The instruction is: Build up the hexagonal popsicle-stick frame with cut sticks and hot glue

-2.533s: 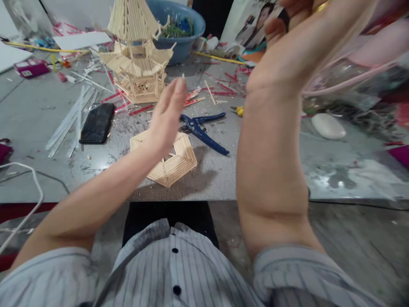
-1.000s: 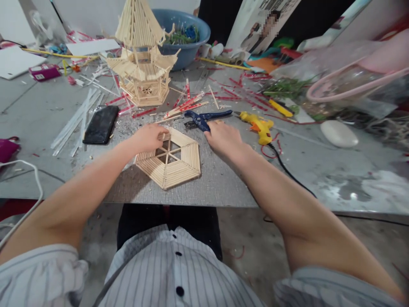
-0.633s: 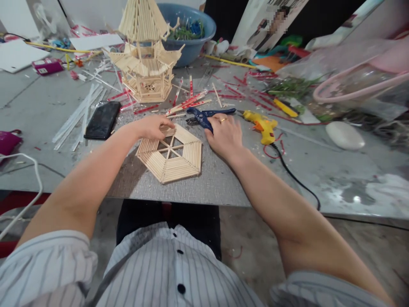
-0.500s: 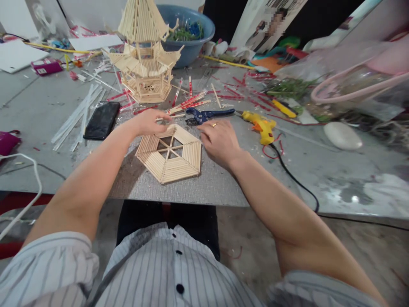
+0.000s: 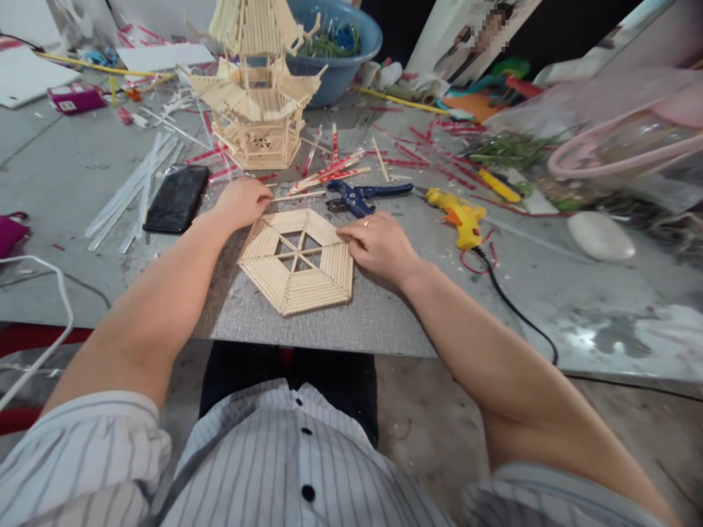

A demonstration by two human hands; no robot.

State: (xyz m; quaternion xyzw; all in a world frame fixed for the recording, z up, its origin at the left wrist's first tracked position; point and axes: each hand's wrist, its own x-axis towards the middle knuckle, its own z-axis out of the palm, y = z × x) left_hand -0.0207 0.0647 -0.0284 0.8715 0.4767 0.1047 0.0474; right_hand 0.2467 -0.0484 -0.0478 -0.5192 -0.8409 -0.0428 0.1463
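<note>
Hexagonal stick panel [image 5: 310, 288] flat on desk [image 5: 378, 326]

Right hand [image 5: 380, 247] bunches its grip at the far-right edge; left hand [image 5: 244, 203] curls beside the far-left corner; clamped or not, I cannot tell. Beyond: blue pliers [image 5: 351, 197], then a stick pagoda [image 5: 268, 106].

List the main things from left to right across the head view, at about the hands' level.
Purple item, black phone, left hand, hexagonal stick panel, right hand, yellow glue gun, white oval object.

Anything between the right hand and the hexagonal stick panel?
Nothing visible. The right hand is at the right edge of the hexagonal stick panel; the blue pliers lie beyond the hand, not between them.
</note>
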